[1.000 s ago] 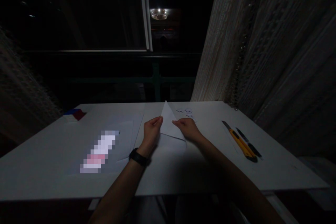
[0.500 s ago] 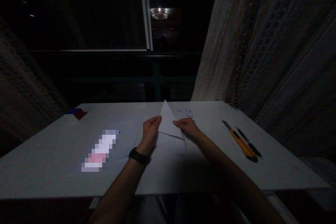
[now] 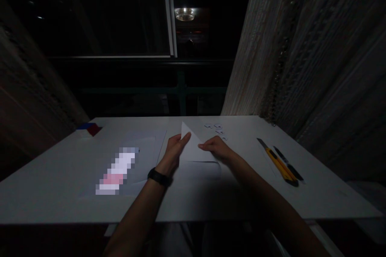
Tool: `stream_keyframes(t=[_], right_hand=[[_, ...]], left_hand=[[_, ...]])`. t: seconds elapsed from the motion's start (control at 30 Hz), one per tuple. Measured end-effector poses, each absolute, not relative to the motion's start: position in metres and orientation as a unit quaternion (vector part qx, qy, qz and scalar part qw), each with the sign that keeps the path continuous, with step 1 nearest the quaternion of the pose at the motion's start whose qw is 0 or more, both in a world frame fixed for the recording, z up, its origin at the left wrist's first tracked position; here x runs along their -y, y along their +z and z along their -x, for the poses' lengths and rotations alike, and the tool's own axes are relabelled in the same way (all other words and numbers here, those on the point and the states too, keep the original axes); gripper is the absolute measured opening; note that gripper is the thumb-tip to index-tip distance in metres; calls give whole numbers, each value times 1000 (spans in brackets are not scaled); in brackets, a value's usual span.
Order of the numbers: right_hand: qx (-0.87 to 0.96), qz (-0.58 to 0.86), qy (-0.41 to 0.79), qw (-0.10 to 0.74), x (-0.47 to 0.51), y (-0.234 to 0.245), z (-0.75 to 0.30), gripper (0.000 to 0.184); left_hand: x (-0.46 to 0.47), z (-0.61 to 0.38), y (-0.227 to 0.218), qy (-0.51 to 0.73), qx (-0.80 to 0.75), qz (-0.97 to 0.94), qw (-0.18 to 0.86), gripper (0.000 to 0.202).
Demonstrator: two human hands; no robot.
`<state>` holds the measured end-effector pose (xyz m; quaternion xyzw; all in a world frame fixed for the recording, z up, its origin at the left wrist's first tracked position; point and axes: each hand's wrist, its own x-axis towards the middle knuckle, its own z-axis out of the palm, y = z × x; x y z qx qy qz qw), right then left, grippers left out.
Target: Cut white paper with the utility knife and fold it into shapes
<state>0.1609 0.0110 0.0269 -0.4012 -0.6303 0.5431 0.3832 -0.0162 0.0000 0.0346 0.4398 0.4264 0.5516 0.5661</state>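
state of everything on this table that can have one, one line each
folded paper, creased to a point, far corner lifted off the table
left hand, pinching the paper's lifted corner
right hand, fingertips on the paper's right edge, grip unclear
utility knife, lying flat, blade seems extended
black pen, lying flat beside the knife, cap unclear
paper scraps, loose, scattered beyond the hands

**Odds & ends on a dim desk**

White table [image 3: 60,176] fills lower frame. Right side: yellow utility knife [image 3: 277,162] w/ black pen [image 3: 288,164] just beside it, approx. parallel. Far edge, centre: small paper scraps [image 3: 217,129]. Far left corner: red-and-blue block [image 3: 89,129]. Centre-left: flat sheets [image 3: 144,152]. Curtain [image 3: 301,48] upper right; window frame [image 3: 170,12] & lamp glint [image 3: 184,14] up top.
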Motion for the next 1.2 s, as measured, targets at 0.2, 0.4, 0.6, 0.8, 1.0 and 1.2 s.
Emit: stream_keyframes(t=[0.2,0.4,0.6,0.8,1.0,1.2], right_hand=[[656,379,560,335,-4,32,-158,37],[639,378,586,325,-2,30,-156,36],[649,395,575,303,-1,29,-155,35],[664,384,572,290,2,33,-152,34],[678,356,591,254,-1,33,-159,34],[673,339,625,202,-6,32,-168,30]], left_hand=[[-2,17,34,572,-425,-398,578,40],[-9,26,31,592,-420,-376,576,35],[-11,32,34,583,-429,-372,580,34],[-14,34,32,614,-426,-356,561,30],[-16,41,35,634,-436,-337,542,26],[-15,51,40,640,-445,-328,534,26]])
